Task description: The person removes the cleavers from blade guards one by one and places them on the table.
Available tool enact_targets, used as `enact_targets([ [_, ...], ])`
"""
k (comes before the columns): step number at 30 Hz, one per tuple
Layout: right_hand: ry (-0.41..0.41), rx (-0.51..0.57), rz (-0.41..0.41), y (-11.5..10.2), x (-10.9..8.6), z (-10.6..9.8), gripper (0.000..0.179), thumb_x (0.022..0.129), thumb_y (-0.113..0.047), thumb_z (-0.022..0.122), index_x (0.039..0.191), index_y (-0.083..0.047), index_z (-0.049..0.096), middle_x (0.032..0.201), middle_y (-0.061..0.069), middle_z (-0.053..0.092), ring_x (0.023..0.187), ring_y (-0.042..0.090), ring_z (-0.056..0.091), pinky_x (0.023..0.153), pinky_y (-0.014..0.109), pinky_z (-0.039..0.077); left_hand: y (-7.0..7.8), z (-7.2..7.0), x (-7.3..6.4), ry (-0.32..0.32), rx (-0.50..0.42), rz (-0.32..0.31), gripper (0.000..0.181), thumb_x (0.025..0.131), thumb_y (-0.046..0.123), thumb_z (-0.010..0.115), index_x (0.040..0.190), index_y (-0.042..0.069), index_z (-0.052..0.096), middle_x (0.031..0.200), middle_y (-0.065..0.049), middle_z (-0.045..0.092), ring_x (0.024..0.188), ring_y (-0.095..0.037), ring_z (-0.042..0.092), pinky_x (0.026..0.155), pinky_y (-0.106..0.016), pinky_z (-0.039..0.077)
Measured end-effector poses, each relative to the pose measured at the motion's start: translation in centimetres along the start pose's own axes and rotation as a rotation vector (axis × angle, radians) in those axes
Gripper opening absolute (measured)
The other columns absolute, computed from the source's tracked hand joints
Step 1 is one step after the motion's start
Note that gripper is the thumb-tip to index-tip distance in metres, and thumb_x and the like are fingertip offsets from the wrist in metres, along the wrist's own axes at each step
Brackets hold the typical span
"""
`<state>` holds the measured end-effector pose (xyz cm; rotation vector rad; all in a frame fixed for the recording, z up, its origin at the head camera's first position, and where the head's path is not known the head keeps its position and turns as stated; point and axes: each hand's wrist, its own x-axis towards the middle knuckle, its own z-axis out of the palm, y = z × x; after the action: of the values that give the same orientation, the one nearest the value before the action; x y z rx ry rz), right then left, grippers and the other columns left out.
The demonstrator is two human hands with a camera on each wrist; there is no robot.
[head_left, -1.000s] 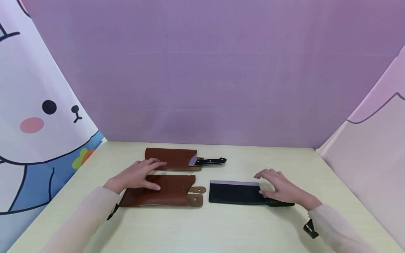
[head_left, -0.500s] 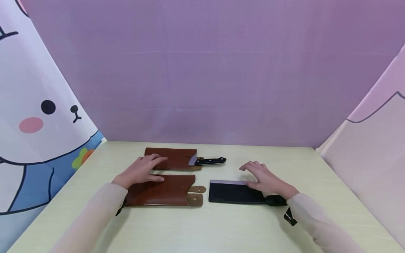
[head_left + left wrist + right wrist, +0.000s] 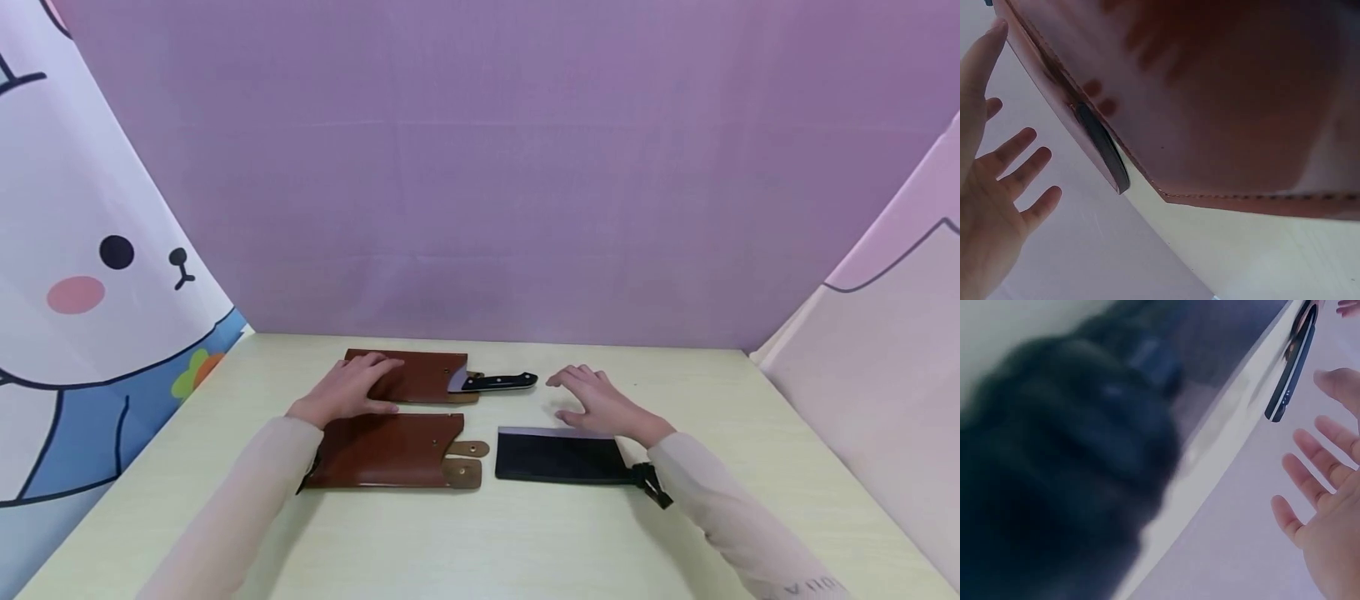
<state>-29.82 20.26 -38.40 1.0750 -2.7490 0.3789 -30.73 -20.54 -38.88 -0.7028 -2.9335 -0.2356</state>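
Observation:
Two brown leather knife sheaths lie one behind the other on the table. The rear sheath (image 3: 423,377) bears a knife with a black riveted handle (image 3: 504,382) pointing right; most of its blade is hidden. Two snap straps (image 3: 463,473) stick out at the right end of the front sheath (image 3: 397,454). My left hand (image 3: 347,392) hovers over both sheaths' left parts, fingers spread and holding nothing. To the right lies a black-bladed cleaver (image 3: 558,457); the right forearm partly covers its handle. Above and behind it, my right hand (image 3: 603,406) is in the air, its fingers (image 3: 1304,475) loosely spread.
The pale tabletop (image 3: 465,542) ends at a purple backdrop (image 3: 480,208). A printed cartoon panel (image 3: 127,275) stands on the left, a pale panel (image 3: 885,375) on the right. A black wrist strap (image 3: 652,486) hangs beside the cleaver's handle.
My right hand has moved left and farther back, away from the cleaver's handle. The left hand has shifted a little right and back. The sheaths, knife and cleaver have stayed put.

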Motion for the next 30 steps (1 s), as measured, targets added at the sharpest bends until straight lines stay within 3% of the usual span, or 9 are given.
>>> enact_targets([
  [22,-0.015,0.038,0.044,-0.3,5.8,1.6,0.043,0.083,-0.019,0.064,0.122,-0.005,0.051,0.118,0.009,0.056,0.111,0.026,0.048,0.090,0.051,0.033,0.3,-0.1,2.7,-0.002,0.014,-0.026,0.073,0.076,0.051,0.067,0.137,0.018,0.043,0.133,-0.014,0.045,0.118,-0.036,0.046,0.093,-0.058,0.033],
  [30,-0.050,0.038,0.064,-0.1,6.8,2.5,0.042,0.084,-0.020,0.064,0.121,-0.005,0.052,0.118,0.010,0.056,0.109,0.026,0.048,0.090,0.050,0.033,0.4,0.1,3.2,-0.056,0.012,-0.053,0.077,0.075,0.053,0.067,0.138,0.018,0.040,0.135,-0.014,0.044,0.120,-0.038,0.044,0.095,-0.060,0.030],
])
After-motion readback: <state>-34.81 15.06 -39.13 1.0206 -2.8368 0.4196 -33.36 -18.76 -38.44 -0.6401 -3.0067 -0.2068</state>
